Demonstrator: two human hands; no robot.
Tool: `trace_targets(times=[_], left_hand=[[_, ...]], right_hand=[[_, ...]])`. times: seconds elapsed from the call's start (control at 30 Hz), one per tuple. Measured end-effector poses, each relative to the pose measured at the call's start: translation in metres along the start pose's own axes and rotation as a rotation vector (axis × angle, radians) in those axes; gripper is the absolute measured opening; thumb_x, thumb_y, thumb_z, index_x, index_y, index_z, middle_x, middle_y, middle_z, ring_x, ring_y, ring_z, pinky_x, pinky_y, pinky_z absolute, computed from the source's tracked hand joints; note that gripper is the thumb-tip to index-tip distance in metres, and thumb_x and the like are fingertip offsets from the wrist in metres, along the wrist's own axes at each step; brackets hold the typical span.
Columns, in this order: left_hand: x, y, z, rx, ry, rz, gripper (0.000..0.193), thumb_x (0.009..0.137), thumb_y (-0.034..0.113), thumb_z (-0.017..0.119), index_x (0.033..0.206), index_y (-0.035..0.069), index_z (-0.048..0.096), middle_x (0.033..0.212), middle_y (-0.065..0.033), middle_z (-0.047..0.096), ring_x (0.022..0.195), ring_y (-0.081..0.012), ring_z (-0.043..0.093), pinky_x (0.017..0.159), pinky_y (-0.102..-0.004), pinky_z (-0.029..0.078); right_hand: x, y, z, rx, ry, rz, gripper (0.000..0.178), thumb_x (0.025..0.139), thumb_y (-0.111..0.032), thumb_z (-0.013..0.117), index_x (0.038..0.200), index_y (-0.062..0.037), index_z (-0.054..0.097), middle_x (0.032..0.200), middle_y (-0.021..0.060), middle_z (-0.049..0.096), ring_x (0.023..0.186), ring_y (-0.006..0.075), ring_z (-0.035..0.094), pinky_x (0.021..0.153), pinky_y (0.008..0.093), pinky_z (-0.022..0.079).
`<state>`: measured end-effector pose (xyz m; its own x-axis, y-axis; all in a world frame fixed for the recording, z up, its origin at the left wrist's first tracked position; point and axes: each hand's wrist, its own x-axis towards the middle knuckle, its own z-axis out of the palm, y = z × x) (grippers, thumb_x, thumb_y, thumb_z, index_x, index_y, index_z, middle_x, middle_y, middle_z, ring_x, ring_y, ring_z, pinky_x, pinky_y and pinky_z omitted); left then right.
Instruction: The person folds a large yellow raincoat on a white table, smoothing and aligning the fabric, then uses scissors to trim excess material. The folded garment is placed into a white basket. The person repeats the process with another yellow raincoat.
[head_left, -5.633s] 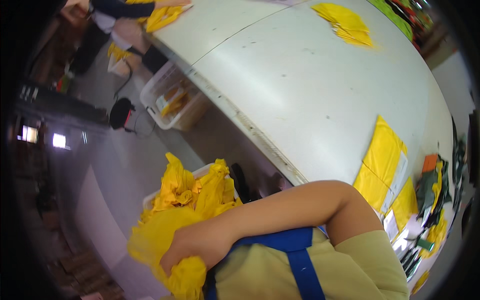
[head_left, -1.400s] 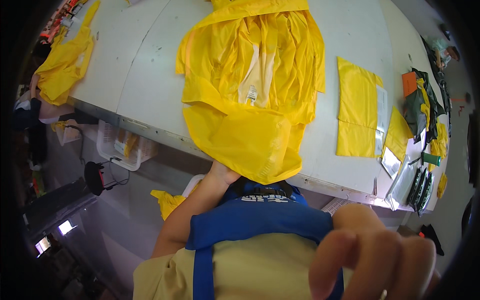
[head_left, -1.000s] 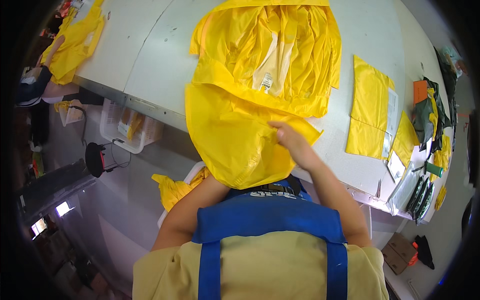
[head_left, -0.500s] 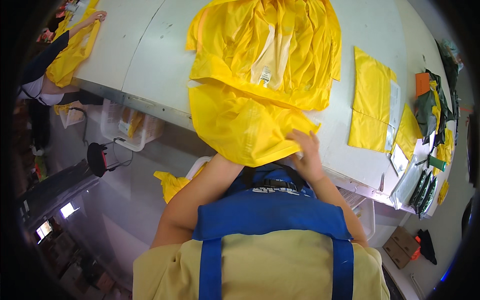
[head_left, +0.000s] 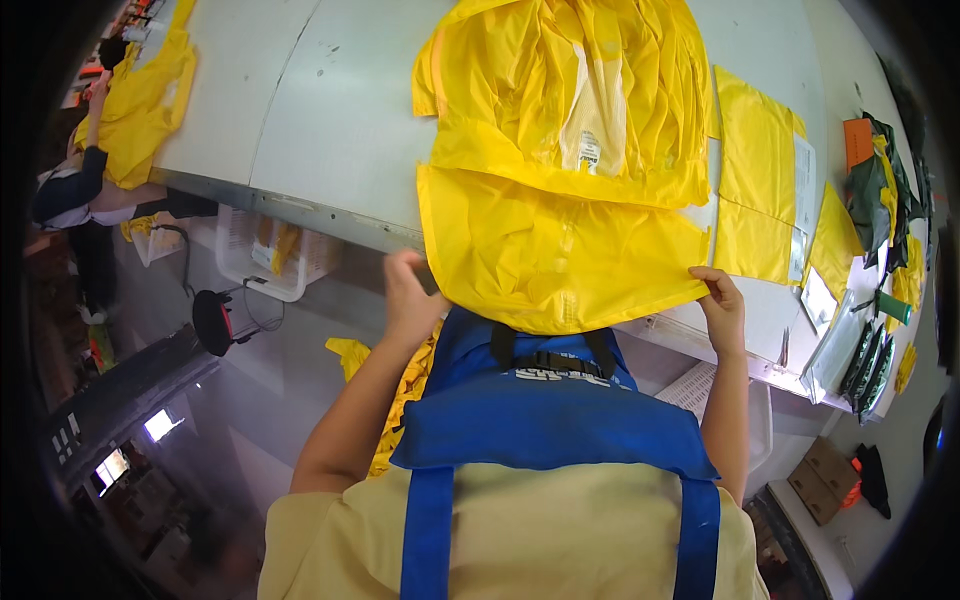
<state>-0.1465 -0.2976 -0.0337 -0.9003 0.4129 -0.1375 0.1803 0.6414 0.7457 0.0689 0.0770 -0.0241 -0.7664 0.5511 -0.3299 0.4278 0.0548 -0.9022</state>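
Note:
A yellow, thin-fabric garment (head_left: 565, 255) lies on the table before me, its bottom flap spread flat and overhanging the near edge. Its upper part is gathered in folds, with a pale strip and a small white label in the middle. My right hand (head_left: 722, 305) pinches the flap's right corner between thumb and fingers. At the left corner, my left hand (head_left: 408, 300) is open, thumb and forefinger apart, the thumb at the fabric's edge. Right of the garment lies a folded yellow fabric piece (head_left: 755, 180).
The pale table (head_left: 330, 130) has a metal front edge. Dark packets (head_left: 868, 375) and an orange box (head_left: 857, 145) lie at its right end. White baskets (head_left: 295, 290) stand below. At far left, a co-worker's arm (head_left: 75, 185) reaches to another yellow garment (head_left: 150, 110).
My left hand has come out from under the flap to its left corner. My right hand has moved right, and the bunched flap now lies spread out. The co-worker's arm has shifted.

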Motion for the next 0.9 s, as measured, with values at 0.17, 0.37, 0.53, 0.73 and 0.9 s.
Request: trace_targets(times=[0.17,0.37,0.53,0.73,0.9], left_hand=[[0.054,-0.023,-0.023,0.141,-0.484,0.782,0.015,0.078,0.004,0.066,0.092,0.004,0.061,0.103,-0.0127,0.062,0.109,-0.0337,0.053,0.094,-0.0395,0.043],[0.083,-0.016,-0.015,0.227,-0.769,0.426,0.031,0.092,0.025,0.053,0.076,0.000,0.061,0.078,-0.0164,0.060,0.080,-0.0340,0.056,0.074,-0.0407,0.046],[0.087,0.000,-0.009,0.147,-0.629,0.356,0.035,0.091,0.029,0.051,0.071,0.001,0.060,0.076,-0.0187,0.059,0.080,-0.0356,0.055,0.072,-0.0432,0.045],[0.108,-0.027,-0.036,0.226,-0.489,0.490,0.019,0.083,0.016,0.062,0.074,-0.001,0.058,0.106,-0.0168,0.055,0.101,-0.0356,0.049,0.090,-0.0423,0.040],[0.082,-0.032,-0.009,0.249,-0.078,0.462,0.031,0.076,0.004,0.067,0.104,0.001,0.055,0.123,-0.0181,0.048,0.119,-0.0372,0.043,0.101,-0.0421,0.036]], right_hand=[[0.012,-0.010,-0.020,-0.391,-0.105,-0.031,0.012,0.080,-0.006,0.068,0.086,0.0036,0.064,0.097,0.0121,0.065,0.095,0.0233,0.060,0.087,0.0315,0.046],[0.028,-0.037,0.014,-0.831,0.307,-0.461,0.028,0.077,-0.009,0.071,0.101,-0.0041,0.059,0.098,0.0145,0.060,0.091,0.0331,0.057,0.083,0.0394,0.046],[-0.020,-0.071,0.138,-0.626,-0.169,-0.599,0.023,0.072,-0.013,0.069,0.094,-0.0076,0.063,0.092,0.0116,0.064,0.091,0.0296,0.059,0.087,0.0416,0.042],[-0.031,-0.045,0.117,-0.706,-0.746,-0.432,0.019,0.065,-0.006,0.060,0.083,-0.0105,0.067,0.078,0.0088,0.063,0.089,0.0255,0.060,0.080,0.0411,0.043],[-0.025,-0.031,0.122,-0.640,-0.742,-0.141,0.015,0.072,-0.010,0.061,0.086,-0.0083,0.066,0.083,0.0104,0.063,0.093,0.0284,0.059,0.077,0.0377,0.047]])
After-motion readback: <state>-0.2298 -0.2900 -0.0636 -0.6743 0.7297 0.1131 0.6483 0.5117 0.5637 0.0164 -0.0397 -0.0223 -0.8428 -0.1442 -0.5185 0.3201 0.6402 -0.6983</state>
